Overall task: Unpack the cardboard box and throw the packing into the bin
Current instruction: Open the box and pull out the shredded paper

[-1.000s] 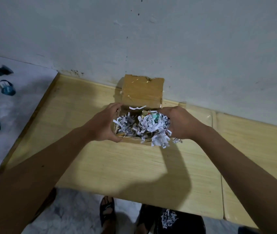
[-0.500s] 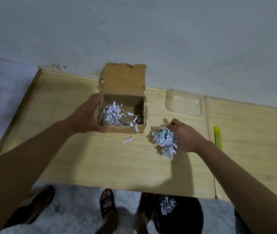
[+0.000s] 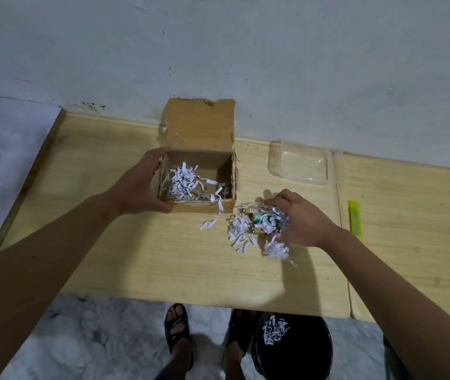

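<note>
My left hand [image 3: 138, 187] grips the near-left corner of the cardboard box [image 3: 199, 176], steadying it. My right hand [image 3: 297, 218] curls around a clump of shredded paper [image 3: 256, 229] with a small green-and-tan item [image 3: 259, 218] tangled inside, just right of the box. I should shake the item free over the table [image 3: 163, 264] and carry only shreds to the bin [image 3: 295, 349] below my right wrist. More shreds lie beside my left fingers, inside the box.

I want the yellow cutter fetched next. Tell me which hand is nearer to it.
Right. The right hand holds shredded paper just left of the yellow cutter; the left hand grips the cardboard box, farther left.
</note>
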The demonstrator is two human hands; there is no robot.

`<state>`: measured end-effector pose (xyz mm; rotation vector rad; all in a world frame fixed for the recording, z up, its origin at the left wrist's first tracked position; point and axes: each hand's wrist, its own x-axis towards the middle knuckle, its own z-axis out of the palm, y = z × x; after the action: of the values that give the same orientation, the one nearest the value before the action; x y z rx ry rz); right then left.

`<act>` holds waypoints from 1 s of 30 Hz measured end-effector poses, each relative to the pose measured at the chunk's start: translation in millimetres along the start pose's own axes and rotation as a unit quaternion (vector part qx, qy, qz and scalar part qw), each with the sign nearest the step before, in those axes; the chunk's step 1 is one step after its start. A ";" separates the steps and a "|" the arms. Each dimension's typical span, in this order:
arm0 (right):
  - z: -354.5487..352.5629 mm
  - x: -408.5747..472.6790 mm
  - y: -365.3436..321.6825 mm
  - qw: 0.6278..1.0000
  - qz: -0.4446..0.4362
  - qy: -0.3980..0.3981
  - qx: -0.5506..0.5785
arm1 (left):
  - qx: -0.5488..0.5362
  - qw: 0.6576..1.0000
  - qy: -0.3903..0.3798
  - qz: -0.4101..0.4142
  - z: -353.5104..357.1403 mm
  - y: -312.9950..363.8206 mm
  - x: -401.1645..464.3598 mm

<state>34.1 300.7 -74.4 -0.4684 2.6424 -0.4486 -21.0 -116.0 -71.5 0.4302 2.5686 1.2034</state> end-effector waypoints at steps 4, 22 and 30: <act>-16.2 -3.0 -4.1 1.000 -0.015 -0.009 0.008 | 0.008 1.000 0.001 -0.006 0.9 1.8 -0.4; -47.9 66.4 -103.9 0.977 -0.162 0.035 0.137 | 0.041 0.999 0.001 0.017 -3.9 7.8 -6.1; -35.2 98.3 -117.2 0.966 -0.125 -0.021 0.227 | 0.068 0.997 -0.003 0.025 -6.9 0.7 -7.6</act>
<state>-36.4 166.4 -33.7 -0.6493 2.3401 -1.0769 -16.3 -123.3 -65.8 0.5300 2.6602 1.0449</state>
